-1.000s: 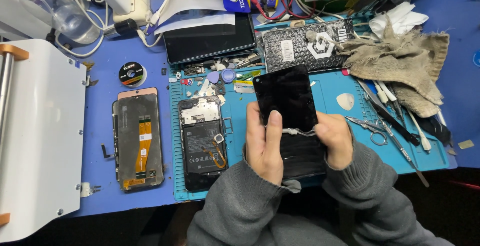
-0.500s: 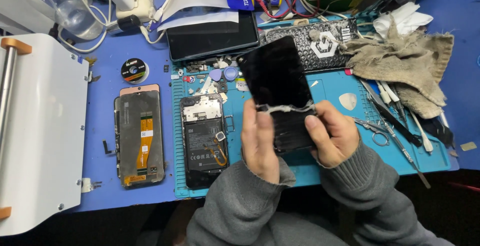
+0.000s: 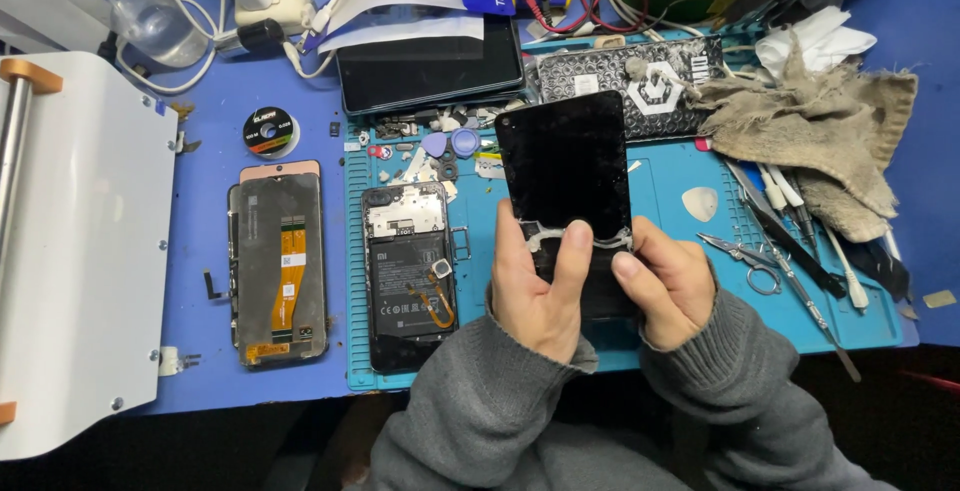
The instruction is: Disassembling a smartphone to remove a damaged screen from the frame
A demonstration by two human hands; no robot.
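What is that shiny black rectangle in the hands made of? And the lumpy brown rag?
The flat black rectangular screen panel looks like glossy glass: smooth, with a soft sheen. Left hand and right hand grip its lower end. The crumpled beige rag looks like coarse woven cloth, matte and frayed.

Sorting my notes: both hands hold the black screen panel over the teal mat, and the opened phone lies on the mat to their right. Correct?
Not quite: in the head view the opened phone lies left of the hands. They do hold the black screen panel over the teal mat.
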